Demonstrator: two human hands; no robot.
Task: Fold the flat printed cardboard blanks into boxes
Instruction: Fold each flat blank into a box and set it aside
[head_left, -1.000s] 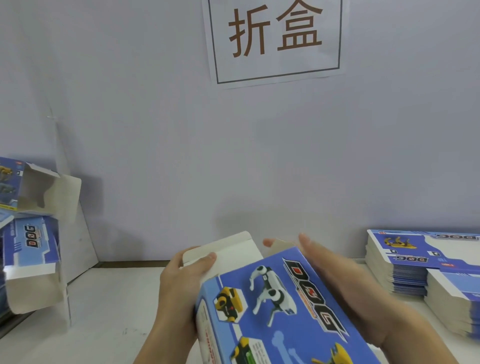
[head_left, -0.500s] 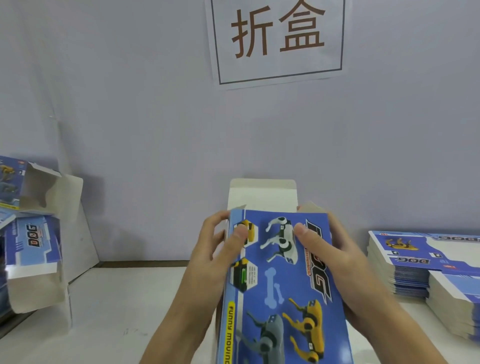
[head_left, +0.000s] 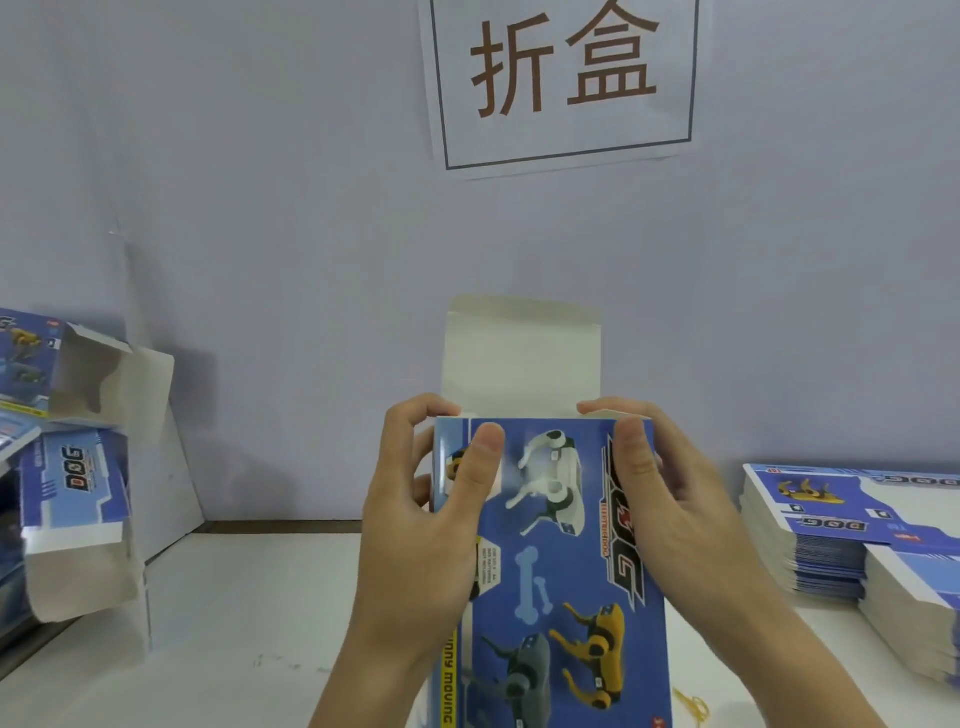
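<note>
I hold a blue printed box (head_left: 561, 561) with robot dogs on its front upright above the table. Its white top flap (head_left: 522, 358) stands straight up, unfolded. My left hand (head_left: 426, 519) grips the box's upper left edge, thumb on the front and fingers curled over the top corner. My right hand (head_left: 670, 509) grips the upper right edge the same way. The box's back and bottom are hidden.
Two stacks of flat blue blanks (head_left: 852, 525) lie on the white table (head_left: 234, 649) at the right. Folded boxes with open flaps (head_left: 72, 467) are piled at the left. A paper sign (head_left: 563, 78) hangs on the wall. A yellow rubber band (head_left: 693, 704) lies near the front.
The box went from tilted low on the table to upright in front of me. Its top flap now stands vertical, and both hands shifted up to the top corners.
</note>
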